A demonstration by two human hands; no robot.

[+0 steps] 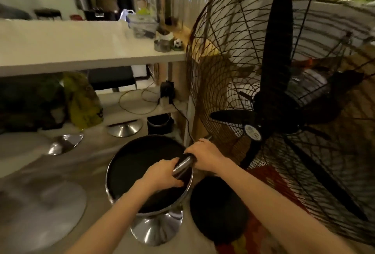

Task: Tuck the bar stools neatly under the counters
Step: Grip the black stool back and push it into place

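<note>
A bar stool (140,164) with a round black seat, chrome rim and chrome base (156,231) stands on the floor in front of the white counter (81,58). A chrome backrest bar (182,165) runs across the seat's right rear edge. My left hand (164,173) grips the near end of that bar. My right hand (205,154) grips its far end. Two more chrome stool bases (124,127) (65,143) sit under the counter. Their seats are hidden.
A large black pedestal fan (280,99) in a wire cage stands close on the right. Its round black base (218,211) rests on a red mat beside the stool. Under the counter lie a yellow bag (84,103), cables and a black bucket (159,123). Jars and a panda figurine (178,43) crowd the counter's right end.
</note>
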